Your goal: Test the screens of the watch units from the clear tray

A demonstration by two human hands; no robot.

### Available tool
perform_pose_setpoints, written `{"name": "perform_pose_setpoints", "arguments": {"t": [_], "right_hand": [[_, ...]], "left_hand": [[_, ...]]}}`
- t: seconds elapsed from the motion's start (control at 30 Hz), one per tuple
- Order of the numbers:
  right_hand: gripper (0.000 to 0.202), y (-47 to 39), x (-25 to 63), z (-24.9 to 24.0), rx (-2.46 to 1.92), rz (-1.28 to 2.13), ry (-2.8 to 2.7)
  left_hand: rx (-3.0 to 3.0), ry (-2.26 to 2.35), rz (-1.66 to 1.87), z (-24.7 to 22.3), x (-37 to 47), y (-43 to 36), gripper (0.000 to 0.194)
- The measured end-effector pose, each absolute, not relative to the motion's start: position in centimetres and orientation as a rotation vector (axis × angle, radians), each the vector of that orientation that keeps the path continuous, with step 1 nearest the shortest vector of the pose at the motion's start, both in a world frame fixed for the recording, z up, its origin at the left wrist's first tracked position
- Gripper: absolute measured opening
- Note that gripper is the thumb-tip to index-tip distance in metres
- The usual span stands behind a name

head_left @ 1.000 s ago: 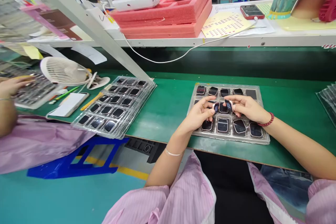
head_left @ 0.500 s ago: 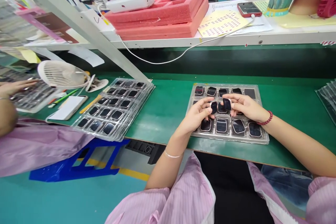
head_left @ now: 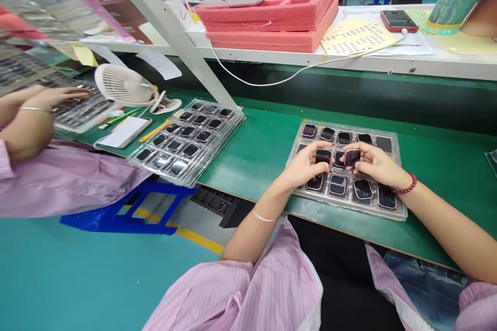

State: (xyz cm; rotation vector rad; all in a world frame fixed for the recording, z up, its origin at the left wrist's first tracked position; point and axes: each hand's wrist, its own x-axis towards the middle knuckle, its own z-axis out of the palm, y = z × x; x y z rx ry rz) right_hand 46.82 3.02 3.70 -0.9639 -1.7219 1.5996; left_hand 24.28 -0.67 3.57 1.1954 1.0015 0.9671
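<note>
My left hand (head_left: 306, 168) holds a dark square watch-like piece (head_left: 323, 156) between thumb and fingers. Another such piece (head_left: 352, 158), with a light rim, is pinched in my right hand (head_left: 373, 165). Both pieces are above the middle row of a clear plastic tray (head_left: 392, 213) on the green table. More square pieces, such as a light-rimmed one (head_left: 338, 184), sit in the tray's pockets. My hands hide part of the middle row.
Stacked clear trays (head_left: 233, 126) of similar pieces lie left of centre. Beyond them are a white fan (head_left: 122, 85), a notepad (head_left: 124, 132) and another person's hand (head_left: 58, 97). Red foam trays (head_left: 267, 33) rest on the shelf (head_left: 291, 61) above.
The view has shifted, so the table objects appear further right. Both held pieces have turned and show more of their dark faces.
</note>
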Motion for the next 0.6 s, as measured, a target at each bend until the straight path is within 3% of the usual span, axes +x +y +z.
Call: {"name": "perform_pose_setpoints", "arguments": {"t": [0.1,0.2,0.4,0.6], "right_hand": [[0.041,2.9,46.7,3.6,-0.963,1.604,-1.725],[0.028,3.2,47.2,4.1,-1.009,1.502,-1.712],[0.011,7.0,52.5,4.0,-1.295,0.444,-1.861],[0.023,8.7,55.1,1.1,-1.467,0.196,-1.989]], "left_hand": [[1.198,1.017,0.964,3.3,24.4,-0.5,0.050],[1.234,1.024,0.960,3.6,23.6,0.0,0.030],[1.689,1.331,1.031,4.9,19.3,2.4,0.012],[2.114,1.699,0.810,2.5,18.9,3.3,0.013]]}}
